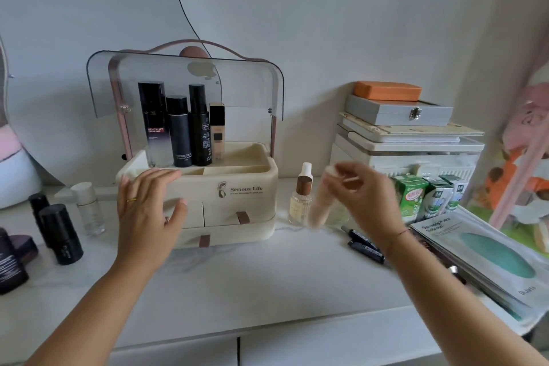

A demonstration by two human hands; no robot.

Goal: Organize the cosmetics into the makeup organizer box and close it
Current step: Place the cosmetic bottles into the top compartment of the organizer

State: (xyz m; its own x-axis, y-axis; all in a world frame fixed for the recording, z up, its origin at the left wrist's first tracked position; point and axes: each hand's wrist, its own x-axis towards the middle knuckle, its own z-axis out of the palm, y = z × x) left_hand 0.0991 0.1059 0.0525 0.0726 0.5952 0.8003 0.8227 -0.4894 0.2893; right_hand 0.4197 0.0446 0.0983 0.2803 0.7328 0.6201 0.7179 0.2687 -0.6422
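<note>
A: We're starting at the front edge of the table (267, 276), and we're seeing both forearms reaching in over it.

B: We're watching the left hand (148, 211) first. Its fingers are lying straight and spread, gripping nothing, in front of the left front corner of the organizer box (237, 205). We can't tell whether it is touching.

A: And the right hand (365, 199) is pinching the top end of a beige tube (322, 202), which is hanging blurred above the table just right of the box.

B: Below that wrist we're spotting two black pens (365, 246) lying on the table, and sheet mask packets (490, 252) are stacking up at the right edge.

A: Towards the left edge, we're seeing black bottles (61, 235) and a clear bottle (87, 208) standing outside the box.

B: A dropper bottle (301, 196) is standing upright between the box and the tube.

A: Going further back, the box is sitting mid-table near the wall with its clear lid (184, 83) raised. Four bottles are standing upright in a row in its top tray: a tall dark bottle (154, 122), a black bottle (178, 131), a spray bottle (199, 125) and a foundation bottle (217, 131).

B: And at the far right corner, we're seeing stacked cases (410, 140) with an orange box (387, 90) on top.
</note>
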